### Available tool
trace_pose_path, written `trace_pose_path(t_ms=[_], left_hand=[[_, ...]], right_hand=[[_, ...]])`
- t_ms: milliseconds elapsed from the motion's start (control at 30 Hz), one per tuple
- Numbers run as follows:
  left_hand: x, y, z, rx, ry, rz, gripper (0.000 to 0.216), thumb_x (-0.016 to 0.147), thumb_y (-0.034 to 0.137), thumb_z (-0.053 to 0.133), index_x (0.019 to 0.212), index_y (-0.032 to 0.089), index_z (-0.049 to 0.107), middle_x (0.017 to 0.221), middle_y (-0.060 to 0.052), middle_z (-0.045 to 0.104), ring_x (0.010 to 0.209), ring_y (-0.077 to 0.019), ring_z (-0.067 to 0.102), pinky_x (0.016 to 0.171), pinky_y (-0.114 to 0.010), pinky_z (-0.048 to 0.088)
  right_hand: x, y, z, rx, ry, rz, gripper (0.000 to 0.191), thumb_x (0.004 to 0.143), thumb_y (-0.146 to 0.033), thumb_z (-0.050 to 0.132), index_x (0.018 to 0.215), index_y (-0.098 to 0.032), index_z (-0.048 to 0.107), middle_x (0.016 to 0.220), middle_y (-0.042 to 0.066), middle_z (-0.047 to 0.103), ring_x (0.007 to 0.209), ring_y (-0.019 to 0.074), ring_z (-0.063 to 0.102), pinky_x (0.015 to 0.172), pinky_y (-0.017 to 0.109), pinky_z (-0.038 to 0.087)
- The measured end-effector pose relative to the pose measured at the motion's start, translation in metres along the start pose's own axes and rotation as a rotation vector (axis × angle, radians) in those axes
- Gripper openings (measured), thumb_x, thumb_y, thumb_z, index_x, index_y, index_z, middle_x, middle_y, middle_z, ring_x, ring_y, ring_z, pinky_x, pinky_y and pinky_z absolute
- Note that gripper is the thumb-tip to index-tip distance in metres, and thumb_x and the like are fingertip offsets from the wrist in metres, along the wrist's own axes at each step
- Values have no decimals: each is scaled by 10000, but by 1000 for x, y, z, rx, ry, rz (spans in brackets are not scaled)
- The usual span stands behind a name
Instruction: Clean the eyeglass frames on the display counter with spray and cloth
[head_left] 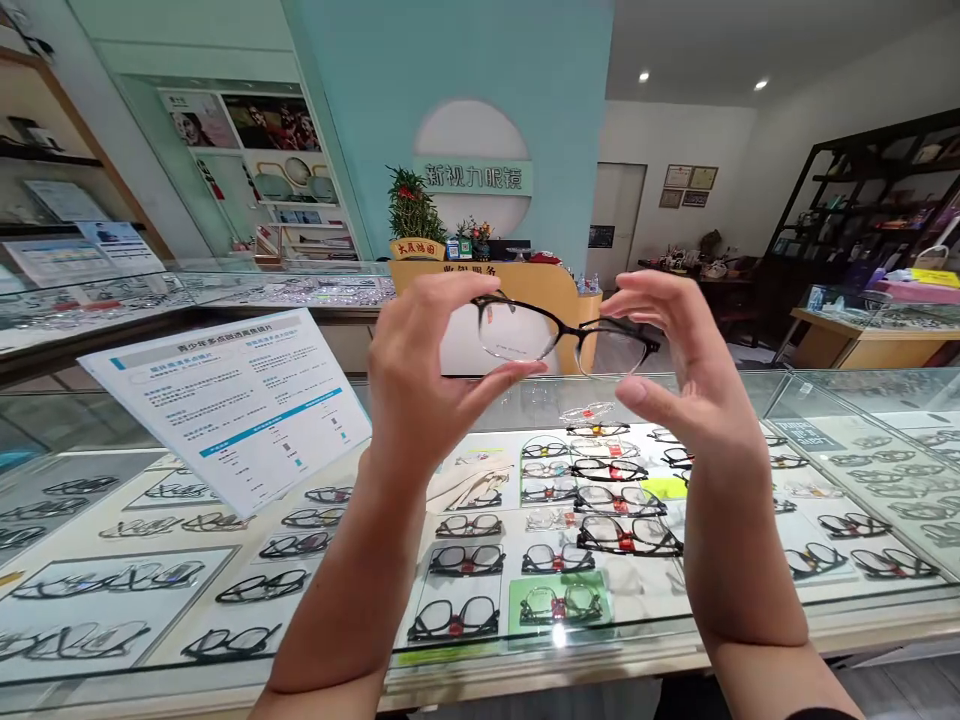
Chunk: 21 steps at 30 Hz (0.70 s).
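Observation:
A pair of eyeglasses (pixel 568 330) with a black upper rim and clear lenses is held up over the glass display counter, tilted slightly down to the right. My left hand (pixel 427 370) grips its left side, the fingers at the top rim and the thumb under the left lens. Around the right end of the frame curves my right hand (pixel 686 365), its thumb below the right lens and its fingers above, spread apart. Whether its fingertips touch the frame is hard to tell. Printed marks show on the left lens.
Rows of eyeglasses lie inside the glass display counter (pixel 300 625) below my hands. A printed sheet (pixel 232 400) stands on the left, and a beige cloth (pixel 472 485) lies near my left forearm. Beyond are a wooden reception desk (pixel 589 310) and another display case (pixel 870 345).

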<state>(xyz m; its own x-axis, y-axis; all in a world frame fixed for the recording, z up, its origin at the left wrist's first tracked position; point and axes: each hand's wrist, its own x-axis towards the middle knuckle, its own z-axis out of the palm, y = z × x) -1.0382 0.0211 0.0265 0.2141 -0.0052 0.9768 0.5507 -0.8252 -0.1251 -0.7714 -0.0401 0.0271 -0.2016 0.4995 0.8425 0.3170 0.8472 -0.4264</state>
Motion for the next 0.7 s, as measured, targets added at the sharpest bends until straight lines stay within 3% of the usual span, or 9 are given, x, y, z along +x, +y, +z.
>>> trace_pose_path(t_ms=[100,167,400,567,700], left_hand=[[-2,3,-3,14,134,-87,695,862,756,925,1363,321,718,1283,-57,831,1253,-336,788,1090,-545,641],[-4,4,-2,2,175,-169,689,862,772,916,1367,346,719,1288,-42,812,1277,-348,772,1107,-579,645],[-7,10,8,-71,131,-350,675,886,821,857,1396,410,694,1395,-32,778,1300,-368,765,1103,-646,686],[-9,8,15,-97,124,-395,726,875,879,825,1414,411,691,1424,-27,766,1343,-364,755,1124,-636,684],[-13,2,21,-123,139,-434,743,883,903,800,1435,419,685,1479,-33,742,1345,-348,755,1102,-619,691]], right_hand=[[-2,5,4,-152,102,-90,845,889,-614,929,1619,-379,574,1506,100,703,1454,360,647,1287,601,513],[-1,9,9,-235,148,-107,875,884,-595,941,1641,-383,556,1558,114,679,1484,380,638,1275,612,532],[-1,13,26,-348,321,-99,551,1012,-537,846,1499,-358,661,1507,115,724,1396,393,733,1212,626,609],[0,12,27,-368,302,-61,541,1024,-492,844,1516,-360,659,1500,118,743,1445,407,702,1229,621,607],[2,15,29,-349,329,-45,532,1006,-526,865,1473,-332,700,1422,108,800,1328,379,771,1171,617,646]])
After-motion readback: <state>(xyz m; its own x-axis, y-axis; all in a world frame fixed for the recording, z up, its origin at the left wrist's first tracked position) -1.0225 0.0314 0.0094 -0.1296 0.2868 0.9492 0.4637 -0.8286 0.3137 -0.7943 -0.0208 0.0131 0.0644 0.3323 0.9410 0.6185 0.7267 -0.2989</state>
